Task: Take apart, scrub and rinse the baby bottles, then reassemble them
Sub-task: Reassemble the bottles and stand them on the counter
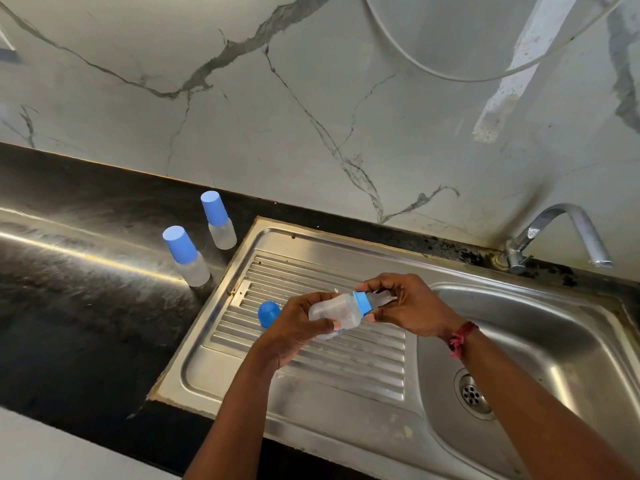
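Note:
I hold a clear baby bottle (337, 311) on its side above the ribbed drainboard (311, 355). My left hand (294, 327) wraps around its body. My right hand (408, 303) grips the blue collar ring (363, 303) and the clear teat at its neck. The bottle's blue cap (268, 312) lies on the drainboard, partly hidden behind my left hand. Two more capped bottles stand upright on the black counter to the left, one nearer (187, 256) and one farther back (219, 220).
A steel sink basin (540, 344) with a drain (472, 396) lies to the right, and a chrome tap (557, 233) stands at its far corner. A marble wall rises behind. The black counter (79, 299) stretches to the left.

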`<state>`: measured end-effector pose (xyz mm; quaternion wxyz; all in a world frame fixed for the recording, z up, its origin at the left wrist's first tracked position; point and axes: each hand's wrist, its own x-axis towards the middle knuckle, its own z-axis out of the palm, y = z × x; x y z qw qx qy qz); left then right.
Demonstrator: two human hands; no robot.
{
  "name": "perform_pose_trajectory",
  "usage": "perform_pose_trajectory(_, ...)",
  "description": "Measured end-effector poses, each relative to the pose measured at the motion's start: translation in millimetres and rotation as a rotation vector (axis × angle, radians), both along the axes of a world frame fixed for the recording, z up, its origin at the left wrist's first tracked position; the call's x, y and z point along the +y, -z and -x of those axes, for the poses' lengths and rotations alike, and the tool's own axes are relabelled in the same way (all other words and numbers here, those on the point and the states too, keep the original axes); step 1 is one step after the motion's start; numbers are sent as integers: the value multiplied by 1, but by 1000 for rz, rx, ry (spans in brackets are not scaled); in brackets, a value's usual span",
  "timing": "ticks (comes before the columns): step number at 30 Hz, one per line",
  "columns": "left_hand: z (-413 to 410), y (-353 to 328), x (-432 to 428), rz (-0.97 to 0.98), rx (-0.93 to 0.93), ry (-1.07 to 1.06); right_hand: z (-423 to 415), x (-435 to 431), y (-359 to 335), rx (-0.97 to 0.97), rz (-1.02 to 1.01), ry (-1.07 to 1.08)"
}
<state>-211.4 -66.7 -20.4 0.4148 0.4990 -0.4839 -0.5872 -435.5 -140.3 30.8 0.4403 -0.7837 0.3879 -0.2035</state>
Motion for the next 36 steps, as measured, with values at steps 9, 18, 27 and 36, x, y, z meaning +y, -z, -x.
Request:
perform_pose_trajectory(9,-44,3,32,-196,-329,110,-52,12,15,-81,-129,-91)
perform_pose_trajectory(18,-105,2,78,-261,-70,-281,-117,1,54,35,-168,25)
perform_pose_trajectory(27,-115,-1,91,-315,-12,-414,-176,0,83,426,254,-214)
perform_pose_trajectory(36,-121,-4,73,-355,-60,-296,-171,10,103,466,293,-181)
